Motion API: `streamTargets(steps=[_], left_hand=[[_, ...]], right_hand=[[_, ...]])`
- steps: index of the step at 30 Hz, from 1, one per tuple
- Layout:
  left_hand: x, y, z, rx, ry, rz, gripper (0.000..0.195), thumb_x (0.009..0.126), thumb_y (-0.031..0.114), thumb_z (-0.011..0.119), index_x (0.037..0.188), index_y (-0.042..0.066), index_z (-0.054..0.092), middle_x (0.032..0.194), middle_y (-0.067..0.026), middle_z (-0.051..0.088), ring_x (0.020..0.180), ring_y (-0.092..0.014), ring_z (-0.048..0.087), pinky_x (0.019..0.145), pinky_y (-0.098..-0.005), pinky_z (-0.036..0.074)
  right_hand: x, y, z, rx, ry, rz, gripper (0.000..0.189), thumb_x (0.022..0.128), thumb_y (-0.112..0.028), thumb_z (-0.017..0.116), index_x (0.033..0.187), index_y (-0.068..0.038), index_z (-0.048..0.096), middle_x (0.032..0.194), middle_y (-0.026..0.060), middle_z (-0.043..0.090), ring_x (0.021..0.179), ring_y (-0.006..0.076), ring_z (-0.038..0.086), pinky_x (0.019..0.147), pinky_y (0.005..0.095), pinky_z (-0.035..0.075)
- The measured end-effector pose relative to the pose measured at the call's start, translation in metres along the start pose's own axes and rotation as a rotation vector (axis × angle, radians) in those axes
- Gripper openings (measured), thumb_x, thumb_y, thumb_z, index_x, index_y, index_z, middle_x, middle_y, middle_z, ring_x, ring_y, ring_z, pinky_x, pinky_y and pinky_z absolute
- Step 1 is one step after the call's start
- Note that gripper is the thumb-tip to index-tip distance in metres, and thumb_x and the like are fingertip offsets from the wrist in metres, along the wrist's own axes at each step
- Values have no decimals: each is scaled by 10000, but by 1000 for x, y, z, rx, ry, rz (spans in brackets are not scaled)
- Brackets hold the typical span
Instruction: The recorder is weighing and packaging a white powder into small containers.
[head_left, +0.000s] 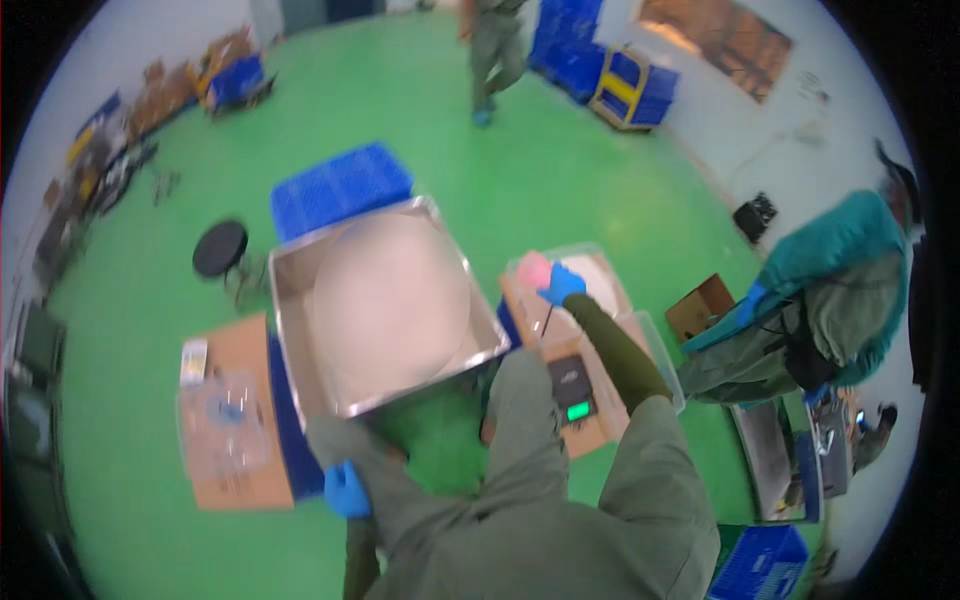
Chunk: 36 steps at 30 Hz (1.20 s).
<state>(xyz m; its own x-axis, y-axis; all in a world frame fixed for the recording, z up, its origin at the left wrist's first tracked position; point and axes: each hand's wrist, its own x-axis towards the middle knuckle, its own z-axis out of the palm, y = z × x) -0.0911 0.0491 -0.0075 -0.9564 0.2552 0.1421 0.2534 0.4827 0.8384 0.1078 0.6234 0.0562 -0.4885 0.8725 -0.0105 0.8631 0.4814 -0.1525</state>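
Before me stands a large metal-rimmed tray (285, 322); its inside is mostly blurred. My left hand (346, 489), in a blue glove, rests by my left thigh; whether its fingers hold anything does not show. At the right, my gloved right hand (562, 285) is at a round pink object (534, 270), over a clear plastic container (611, 262) with pale contents. Whether the hand grips the pink object is too blurred to tell. A thin dark stick (547, 321) points down below that hand. Nearer to me lies a black digital scale (571, 382) with a lit green display.
A blue plastic crate (341, 191) adjoins the tray's far side. On the left are a cardboard sheet (240, 487) bearing a clear plastic lid (225, 427), and a round black stool (220, 249). One person (495, 52) stands ahead; another (817, 300) bends at right near a cardboard box (701, 306).
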Motion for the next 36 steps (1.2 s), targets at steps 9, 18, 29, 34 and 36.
streamTargets(steps=[9, 18, 29, 34, 36], left_hand=[[1, 10, -2, 99, 45, -79, 283, 840, 193, 667, 660, 49, 503, 566, -61, 456, 508, -143, 395, 512, -316, 370], [-11, 4, -32, 152, 12, -234, 296, 813, 96, 642, 614, 39, 430, 546, -84, 414, 489, -192, 388, 482, -341, 320], [-11, 8, -38, 141, 22, -330, 337, 851, 146, 601, 630, 22, 380, 574, -22, 363, 578, -133, 354, 524, -318, 308], [-5, 11, -25, 189, 8, -349, 318, 861, 226, 635, 669, 25, 481, 618, -34, 439, 547, -184, 416, 502, -345, 329], [3, 21, -17, 218, 38, -288, 350, 867, 164, 599, 632, 21, 383, 570, -26, 355, 577, -138, 350, 527, -329, 313]], right_hand=[[-18, -188, 113, 16, -454, -284, 760, 699, -561, 668, 1167, 3, 464, 1082, 260, 612, 998, 402, 610, 848, 459, 492], [21, -236, 296, 99, -398, 106, 650, 707, -439, 719, 1128, -13, 465, 1100, 220, 594, 1000, 377, 608, 850, 466, 490], [80, -293, 393, 406, -149, 293, 495, 718, -307, 671, 1079, 13, 554, 1052, 212, 592, 1020, 356, 574, 873, 444, 463], [86, -266, 400, 451, -132, 278, 821, 728, -438, 702, 1284, 73, 383, 1237, 264, 494, 1146, 383, 496, 949, 454, 416], [91, -261, 400, 476, 2, 192, 837, 733, -450, 700, 1288, 79, 365, 1267, 261, 477, 1162, 397, 483, 964, 463, 405]])
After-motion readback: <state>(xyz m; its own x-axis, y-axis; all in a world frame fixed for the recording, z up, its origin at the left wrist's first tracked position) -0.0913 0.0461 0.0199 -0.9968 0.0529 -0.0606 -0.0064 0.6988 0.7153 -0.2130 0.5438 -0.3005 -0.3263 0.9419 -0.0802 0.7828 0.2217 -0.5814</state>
